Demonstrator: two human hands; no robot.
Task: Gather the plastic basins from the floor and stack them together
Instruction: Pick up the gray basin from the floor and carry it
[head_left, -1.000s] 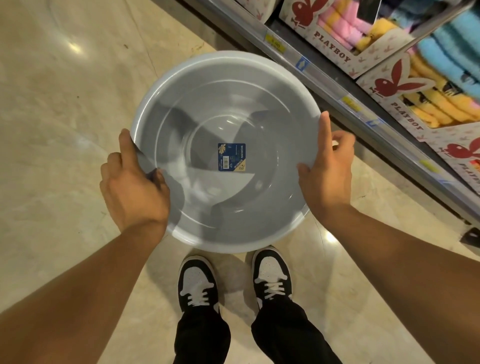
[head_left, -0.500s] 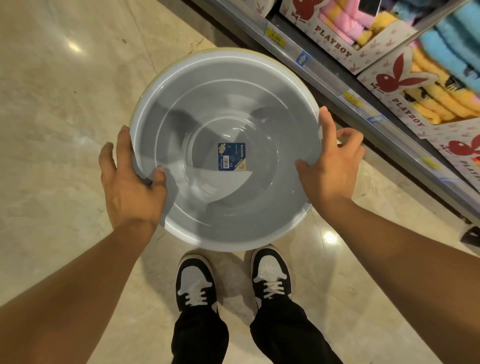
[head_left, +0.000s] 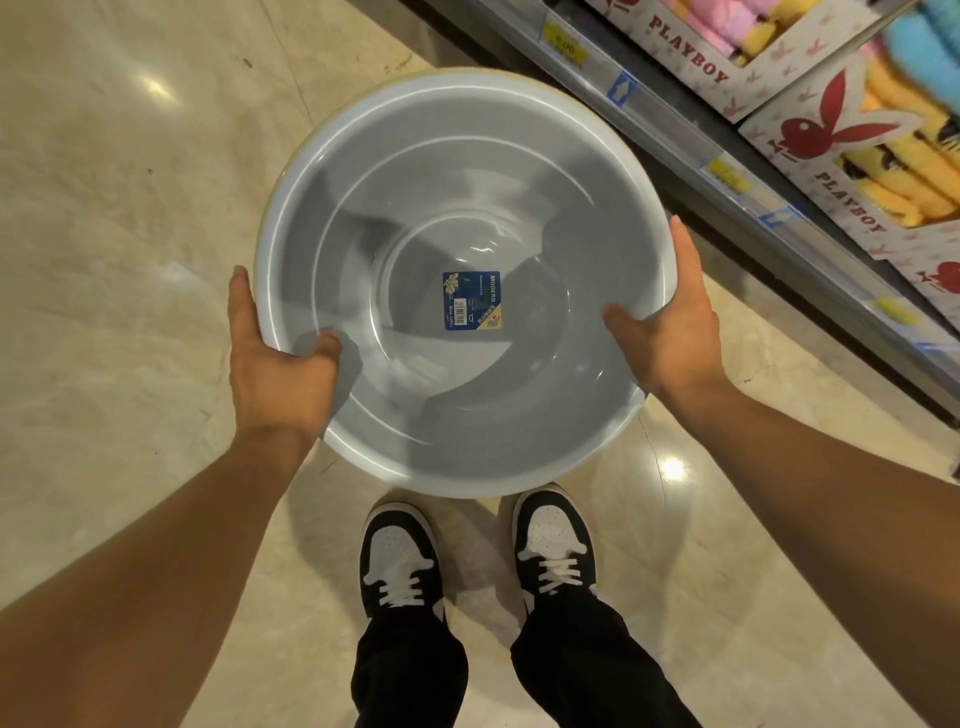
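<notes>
Both hands, left hand (head_left: 278, 358) at eight o'clock, right hand (head_left: 670, 332) at four, have resettled, grasping the grey basin (head_left: 457, 208), ready for stacking.

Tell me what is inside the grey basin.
Inside the grey basin lies only a blue label on the bottom; both thumbs hook over its rim. Whatever lies beneath the basin is hidden.

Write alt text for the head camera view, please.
Two bare hands, left hand and right hand, hold a grey plastic basin by its rim above a beige floor. A blue label sits inside; a store shelf stands right.
</notes>
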